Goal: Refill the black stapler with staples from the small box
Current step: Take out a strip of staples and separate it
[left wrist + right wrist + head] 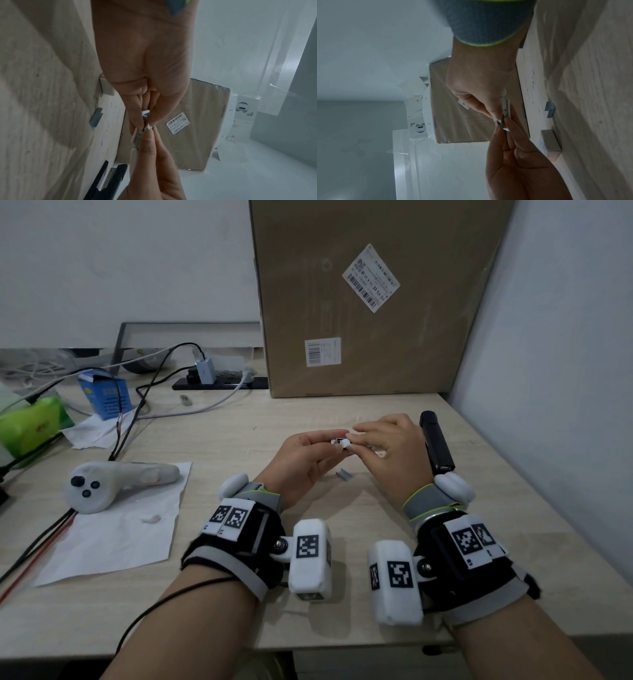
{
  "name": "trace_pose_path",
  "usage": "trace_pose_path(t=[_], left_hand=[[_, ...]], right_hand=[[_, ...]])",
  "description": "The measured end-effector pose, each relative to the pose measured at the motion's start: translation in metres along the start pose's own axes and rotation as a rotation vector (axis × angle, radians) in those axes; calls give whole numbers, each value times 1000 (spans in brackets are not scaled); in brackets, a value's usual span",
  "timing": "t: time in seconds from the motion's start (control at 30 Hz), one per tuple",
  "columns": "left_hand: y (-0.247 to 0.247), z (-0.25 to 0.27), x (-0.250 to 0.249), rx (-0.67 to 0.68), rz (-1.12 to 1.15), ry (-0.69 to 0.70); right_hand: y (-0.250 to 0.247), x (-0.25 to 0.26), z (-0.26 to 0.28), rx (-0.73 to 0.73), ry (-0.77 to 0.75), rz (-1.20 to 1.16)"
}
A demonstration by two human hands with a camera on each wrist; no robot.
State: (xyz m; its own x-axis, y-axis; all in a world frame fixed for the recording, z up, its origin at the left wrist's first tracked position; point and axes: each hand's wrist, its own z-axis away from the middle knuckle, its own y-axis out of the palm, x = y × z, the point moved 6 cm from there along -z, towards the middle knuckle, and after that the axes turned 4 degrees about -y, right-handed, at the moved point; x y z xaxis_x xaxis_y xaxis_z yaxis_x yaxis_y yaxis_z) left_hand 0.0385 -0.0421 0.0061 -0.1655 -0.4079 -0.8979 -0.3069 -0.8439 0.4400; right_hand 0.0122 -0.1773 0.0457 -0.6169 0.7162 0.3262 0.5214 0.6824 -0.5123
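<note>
Above the middle of the desk, both hands meet on the small white staple box (342,442). My left hand (335,440) pinches its end with the blue print (146,117), while my right hand (354,440) pinches the other, grey-white part (506,108). What is inside the box is hidden by the fingers. The black stapler (436,440) lies hinged open on the desk just right of my right hand, with its metal channel showing (109,180). A short strip of staples (344,475) lies on the desk below the hands, and a second strip (107,88) sits close by.
A large cardboard box (370,302) stands against the back wall. A white controller (113,484) rests on a paper sheet (120,535) at left. Farther left are a blue box (106,395), a green pack (30,426), cables and a power strip (219,385). A wall runs along the desk's right side.
</note>
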Motion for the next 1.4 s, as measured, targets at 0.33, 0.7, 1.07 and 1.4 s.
trace_pose_path(t=[0.33, 0.7, 1.07, 1.4], left_hand=[[-5, -1, -5, -52, 41, 31], [-10, -2, -9, -85, 87, 41], [3, 0, 0, 38, 15, -21], [7, 4, -4, 57, 68, -83]], right_hand=[[9, -4, 3, 125, 95, 56], [-1, -28, 9, -175, 576, -567], [3, -20, 6, -194, 557, -838], [10, -13, 7, -55, 492, -867]])
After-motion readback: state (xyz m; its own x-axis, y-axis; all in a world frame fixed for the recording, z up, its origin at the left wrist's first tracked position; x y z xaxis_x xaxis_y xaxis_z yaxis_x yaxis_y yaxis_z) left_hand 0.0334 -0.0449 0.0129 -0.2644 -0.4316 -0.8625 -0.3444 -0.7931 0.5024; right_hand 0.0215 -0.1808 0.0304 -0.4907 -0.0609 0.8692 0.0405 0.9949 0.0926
